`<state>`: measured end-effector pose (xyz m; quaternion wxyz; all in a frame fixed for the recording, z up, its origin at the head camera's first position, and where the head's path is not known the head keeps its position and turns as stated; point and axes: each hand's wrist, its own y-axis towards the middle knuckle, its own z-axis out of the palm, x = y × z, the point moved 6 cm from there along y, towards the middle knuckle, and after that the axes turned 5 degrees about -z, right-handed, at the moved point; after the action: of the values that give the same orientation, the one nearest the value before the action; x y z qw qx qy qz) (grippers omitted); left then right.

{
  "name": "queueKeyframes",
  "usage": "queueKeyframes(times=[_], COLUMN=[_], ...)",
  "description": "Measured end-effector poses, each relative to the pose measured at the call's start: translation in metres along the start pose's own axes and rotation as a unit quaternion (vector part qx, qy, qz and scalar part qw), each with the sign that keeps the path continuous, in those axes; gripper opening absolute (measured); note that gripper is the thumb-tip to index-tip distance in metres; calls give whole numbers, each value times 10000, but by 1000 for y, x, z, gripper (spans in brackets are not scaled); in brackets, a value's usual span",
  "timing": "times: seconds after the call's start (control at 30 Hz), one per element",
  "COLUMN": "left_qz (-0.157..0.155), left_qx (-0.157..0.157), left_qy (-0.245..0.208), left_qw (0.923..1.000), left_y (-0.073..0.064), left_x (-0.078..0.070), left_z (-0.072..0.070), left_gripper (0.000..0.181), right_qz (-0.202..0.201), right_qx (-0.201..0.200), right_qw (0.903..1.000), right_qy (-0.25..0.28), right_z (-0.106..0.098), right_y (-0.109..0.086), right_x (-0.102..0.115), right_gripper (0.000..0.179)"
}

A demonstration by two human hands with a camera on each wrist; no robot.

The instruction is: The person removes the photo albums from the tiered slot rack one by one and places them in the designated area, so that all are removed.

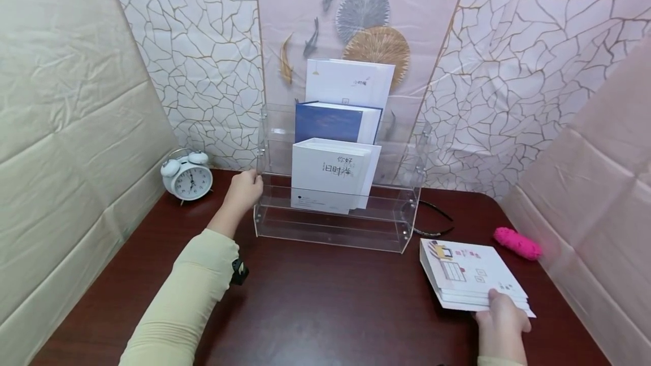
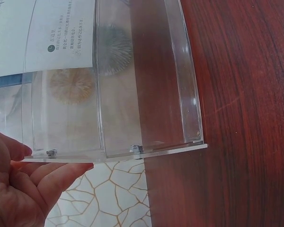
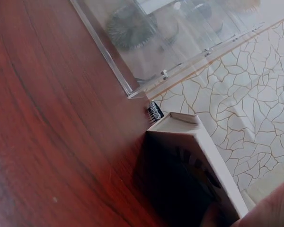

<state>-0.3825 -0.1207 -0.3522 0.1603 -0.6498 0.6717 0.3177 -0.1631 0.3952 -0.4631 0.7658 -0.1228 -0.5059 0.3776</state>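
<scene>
My left hand (image 1: 243,190) grips the left side panel of a clear acrylic book rack (image 1: 325,234); thumb and fingers pinch its edge in the left wrist view. Three books stand in the rack's tiers: a white one (image 1: 320,177) in front, a blue one (image 1: 328,120) behind it, and a taller white one (image 1: 351,81) at the back. My right hand (image 1: 503,321) holds a white book (image 1: 473,270) with a colourful printed cover by its near edge, thumb on top. In the right wrist view the book is tilted above the table, and most of the hand is out of frame.
A pale blue alarm clock (image 1: 190,181) stands at the back left. To the rack's right lies a dark headband (image 1: 432,233), with a fuzzy pink item (image 1: 517,243) near the right edge of the dark red table (image 1: 330,309). Fabric walls (image 1: 203,66) enclose three sides.
</scene>
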Motion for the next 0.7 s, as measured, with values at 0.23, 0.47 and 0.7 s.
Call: queueKeyframes(times=[0.23, 0.47, 0.7], left_qz=[-29, -115, -212], left_qx=[42, 168, 193], left_qy=[-36, -89, -98], left_qw=[10000, 9998, 9995], left_y=[0, -2, -5], left_x=[1, 0, -1], left_z=[0, 1, -1], left_gripper=[26, 27, 27], right_qz=[-212, -483, -1], right_qx=[-255, -45, 881], right_qw=[9988, 9937, 9951], right_qy=[-355, -1006, 449], right_z=[6, 3, 1], right_y=[5, 6, 30], right_x=[1, 3, 0], right_gripper=[75, 82, 71])
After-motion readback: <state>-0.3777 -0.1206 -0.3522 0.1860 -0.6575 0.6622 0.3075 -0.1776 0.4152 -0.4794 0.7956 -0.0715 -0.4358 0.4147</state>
